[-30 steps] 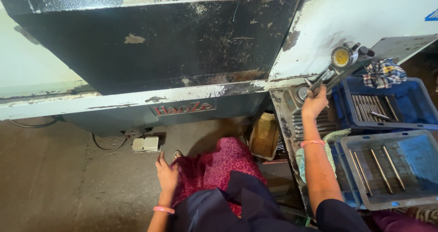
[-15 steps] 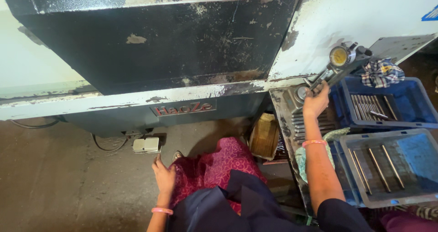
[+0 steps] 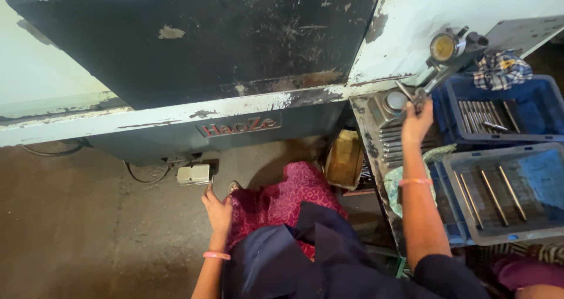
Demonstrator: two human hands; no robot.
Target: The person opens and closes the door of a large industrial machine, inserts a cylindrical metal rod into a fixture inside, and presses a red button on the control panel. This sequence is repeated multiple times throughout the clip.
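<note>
Head view looks down at a seated person beside a big worn machine [image 3: 223,58] with chipped dark and pale paint. Their right hand [image 3: 416,119] reaches up to a narrow metal tray [image 3: 376,152] at the machine's side, fingers curled around a thin steel rod [image 3: 405,93] that pokes up from the fist; just past it sits a gauge stand with a round yellow dial [image 3: 442,46] on a grey arm. The rod is slim, straight and shiny grey, like the others lying side by side in the tray under the wrist. To the right stand two blue crates [image 3: 529,122], each holding more rods in rows, and a checked cloth [image 3: 499,68] lies on the far one's rim. The left hand [image 3: 217,211] hangs low by the knee, fingers loosely together and holding nothing, close to a pale foot pedal [image 3: 192,174] on the brown floor [image 3: 70,228].
</note>
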